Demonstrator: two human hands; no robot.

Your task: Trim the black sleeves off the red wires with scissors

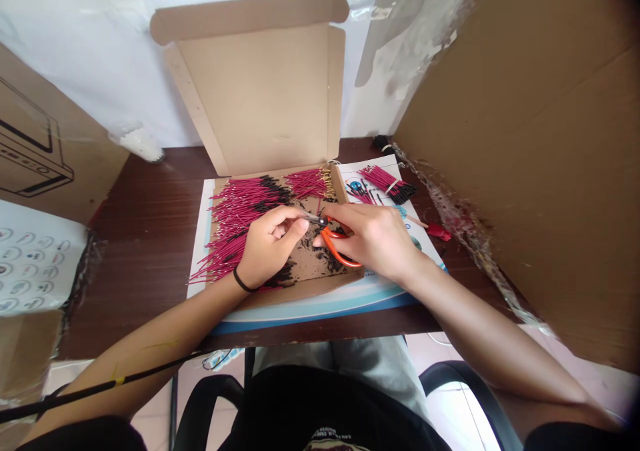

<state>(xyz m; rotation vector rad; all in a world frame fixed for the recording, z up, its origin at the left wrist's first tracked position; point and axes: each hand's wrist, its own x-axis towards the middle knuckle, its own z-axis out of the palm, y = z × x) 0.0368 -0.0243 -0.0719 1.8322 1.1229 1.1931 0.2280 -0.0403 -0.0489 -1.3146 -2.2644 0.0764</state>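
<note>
Right hand [371, 241] grips orange snips [336, 251] (left hand [273, 246] pinches a wire [311, 217]).

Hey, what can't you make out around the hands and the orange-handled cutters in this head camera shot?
Head view:
The blades of the orange-handled cutters: hidden by the right hand.
The pinched item in the left hand: too small to identify.
The printed sheet's wording: too small, partly covered by red wires.
The printed carton: cut off by the left edge.
</note>
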